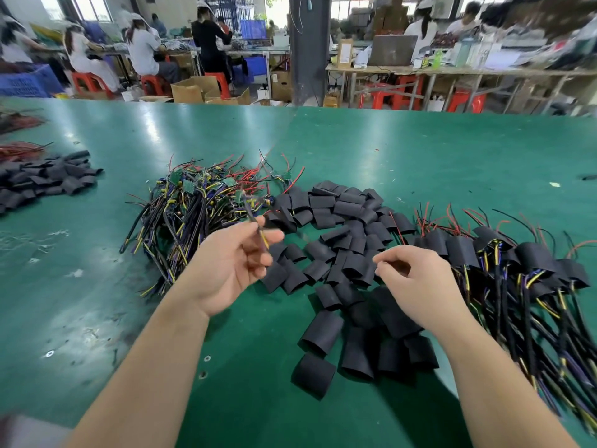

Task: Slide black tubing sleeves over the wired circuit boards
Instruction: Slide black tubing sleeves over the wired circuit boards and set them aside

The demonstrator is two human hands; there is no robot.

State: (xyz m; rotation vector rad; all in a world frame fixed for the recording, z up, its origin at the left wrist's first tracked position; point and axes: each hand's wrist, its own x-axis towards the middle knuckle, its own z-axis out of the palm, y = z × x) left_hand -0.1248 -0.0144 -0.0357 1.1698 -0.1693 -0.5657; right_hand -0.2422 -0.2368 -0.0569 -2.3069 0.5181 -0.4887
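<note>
Left of the table's (420,150) middle lies a heap of wired circuit boards (200,202), and before it our left grip (232,263) pinches one blurred wire (263,238). Our right grip (416,282) curls over the loose black sleeves (339,247) mid-table; we cannot tell if it holds one. Sleeved boards (517,263) lie toward the right edge.

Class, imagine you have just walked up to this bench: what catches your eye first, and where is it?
A heap of black tubing sleeves sprawls mid-table, flanked by a tangle of wired circuit boards on its left and sleeved boards on its right. Nearer, the left hand pinches a wire while the right hand hovers over the sleeves.
</note>
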